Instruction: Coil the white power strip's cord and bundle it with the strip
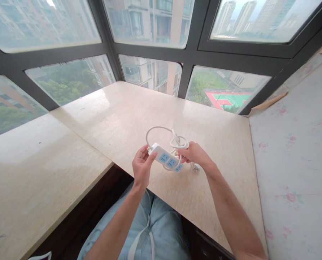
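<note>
A white power strip (157,151) with three blue socket faces tilts down to the right above the stone ledge. My left hand (142,163) grips its left end, thumb on top, where the cord leaves the housing. The white power cord (159,127) arcs up from that end and runs into a loose coil by the strip's right part. My right hand (195,154) is closed around the coiled cord, its fingertips partly hidden behind the loops. Below the right hand hangs the plug (196,167), close to the ledge surface.
The beige stone ledge (139,104) reaches back to dark-framed windows (192,54). A wall with flowered paper (296,155) bounds it on the right. My legs in light blue trousers (161,231) are at the front edge. A white looped object (43,256) shows at bottom left.
</note>
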`<control>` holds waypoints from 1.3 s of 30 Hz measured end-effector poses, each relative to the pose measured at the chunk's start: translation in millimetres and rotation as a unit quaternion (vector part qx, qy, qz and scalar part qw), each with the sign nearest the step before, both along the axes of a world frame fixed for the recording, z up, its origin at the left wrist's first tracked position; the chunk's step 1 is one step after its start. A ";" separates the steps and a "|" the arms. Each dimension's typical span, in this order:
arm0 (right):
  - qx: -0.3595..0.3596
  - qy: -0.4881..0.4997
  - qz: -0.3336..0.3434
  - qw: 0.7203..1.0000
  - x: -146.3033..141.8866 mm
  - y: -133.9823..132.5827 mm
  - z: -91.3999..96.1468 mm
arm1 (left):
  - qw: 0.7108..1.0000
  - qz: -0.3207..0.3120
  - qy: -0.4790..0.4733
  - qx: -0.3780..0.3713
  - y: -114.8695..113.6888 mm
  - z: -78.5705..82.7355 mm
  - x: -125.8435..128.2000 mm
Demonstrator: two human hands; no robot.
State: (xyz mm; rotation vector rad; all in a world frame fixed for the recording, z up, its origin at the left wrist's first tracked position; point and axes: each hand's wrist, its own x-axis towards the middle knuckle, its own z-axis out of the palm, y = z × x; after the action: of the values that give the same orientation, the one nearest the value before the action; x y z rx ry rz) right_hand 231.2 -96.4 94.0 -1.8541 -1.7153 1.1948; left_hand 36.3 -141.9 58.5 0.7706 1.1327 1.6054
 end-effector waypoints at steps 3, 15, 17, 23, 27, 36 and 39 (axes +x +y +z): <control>0.002 -0.022 0.014 1.000 -4.2 -1.2 -3.0 | 0.998 0.025 -0.057 -0.007 4.5 4.0 -11.8; 0.042 -0.057 0.106 0.992 27.7 1.5 4.6 | 0.993 0.091 -0.036 -0.067 28.9 18.7 -87.4; 0.071 -0.036 0.111 0.991 34.0 0.9 11.3 | 0.995 0.051 -0.013 -0.080 33.5 20.3 -98.9; 0.060 0.050 0.078 0.994 54.3 -5.0 28.9 | 0.987 -0.035 0.110 -0.111 49.3 41.3 -110.6; 0.019 0.054 0.115 0.992 63.8 -8.2 34.7 | 0.954 -0.033 0.295 -0.039 69.1 53.8 -110.6; -0.052 0.048 0.172 0.983 53.2 -6.0 29.2 | 0.779 -0.062 0.600 0.172 127.3 26.1 -115.0; -0.064 0.034 0.173 0.982 55.0 -7.3 31.8 | 0.734 -0.081 0.648 0.184 135.6 11.0 -115.4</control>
State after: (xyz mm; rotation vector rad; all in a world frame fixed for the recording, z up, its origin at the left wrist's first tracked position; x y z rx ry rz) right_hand 286.3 -103.7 125.8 -1.6007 -2.0215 1.5135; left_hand -79.1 -6.3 69.5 2.4017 1.5649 0.9896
